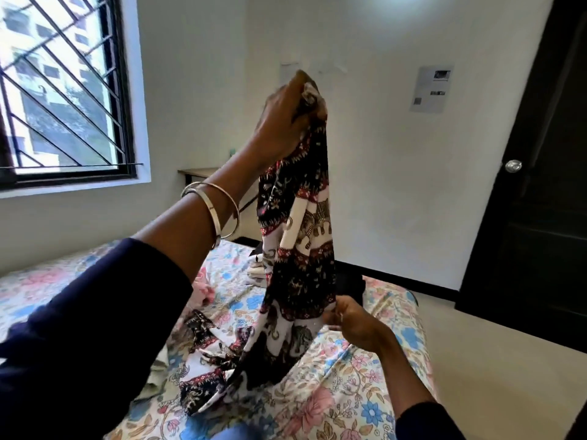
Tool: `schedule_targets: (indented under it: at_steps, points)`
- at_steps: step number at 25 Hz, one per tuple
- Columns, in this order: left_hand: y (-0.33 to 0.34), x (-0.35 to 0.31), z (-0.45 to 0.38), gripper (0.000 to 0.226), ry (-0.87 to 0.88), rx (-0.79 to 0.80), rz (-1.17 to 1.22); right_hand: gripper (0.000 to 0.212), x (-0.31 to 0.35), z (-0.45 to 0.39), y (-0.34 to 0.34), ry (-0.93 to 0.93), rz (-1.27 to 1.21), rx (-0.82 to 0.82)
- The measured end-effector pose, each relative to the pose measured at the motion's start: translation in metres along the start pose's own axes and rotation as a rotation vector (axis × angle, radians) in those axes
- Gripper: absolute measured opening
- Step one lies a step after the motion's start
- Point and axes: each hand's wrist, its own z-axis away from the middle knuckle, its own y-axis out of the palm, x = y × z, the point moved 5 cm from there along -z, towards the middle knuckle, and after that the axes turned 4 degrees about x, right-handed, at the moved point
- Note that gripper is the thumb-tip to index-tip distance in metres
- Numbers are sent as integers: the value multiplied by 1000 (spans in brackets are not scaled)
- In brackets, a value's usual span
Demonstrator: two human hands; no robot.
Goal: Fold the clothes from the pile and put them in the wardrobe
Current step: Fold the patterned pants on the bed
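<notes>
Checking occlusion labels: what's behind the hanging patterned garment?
Behind the patterned garment, held up by the left hand and pinched by the right hand, a stack of light folded clothes peeks out on the floral bedsheet. The rest is covered.

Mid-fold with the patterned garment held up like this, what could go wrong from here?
The left hand holds only the bunched top of the elephant-print garment, so that grip may slip. Its lower end trails crumpled on the floral bedsheet, so folds may come out uneven. The right hand pinches just one edge.
</notes>
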Motion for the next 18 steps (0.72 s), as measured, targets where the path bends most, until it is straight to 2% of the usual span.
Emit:
schedule_targets:
  at_steps: [2, 3, 5, 6, 7, 8, 9, 10, 12, 13, 16, 18]
  points:
    - [-18, 12, -9, 17, -38, -92, -36, 22, 1, 4, -25, 30, 52, -41]
    - [-24, 16, -11, 19, -70, -130, -71, 29, 12, 7, -41, -31, 86, -162]
    - [-34, 31, -15, 30, -187, -236, -87, 42, 44, 23, -91, -224, 118, -713]
    - [-37, 39, -18, 32, -249, -282, -55, 37, 62, 40, -114, -317, 132, -1060]
    - [-37, 43, -21, 31, -299, -313, -9, 28, 79, 57, -126, -387, 197, -1337]
    - [-37, 45, -25, 28, -306, -349, 53, 24, 97, 67, -127, -409, 296, -1472]
    - [-35, 46, -28, 24, -292, -392, 126, 25, 107, 67, -124, -355, 421, -1457]
    - [-33, 45, -32, 19, -290, -419, 158, 28, 104, 58, -119, -219, 568, -1331]
    - [-25, 41, -40, 10, -266, -400, 49, 40, 72, 39, -99, 9, 768, -962]
    - [-19, 38, -45, 10, -222, -352, -63, 48, 52, 34, -83, 27, 781, -772]
    - [2, 32, -49, 26, -121, -210, -407, 48, 9, 23, -33, -76, 524, -353]
    - [13, 30, -45, 25, -101, -142, -408, 46, 0, 16, -6, -154, 356, -207]
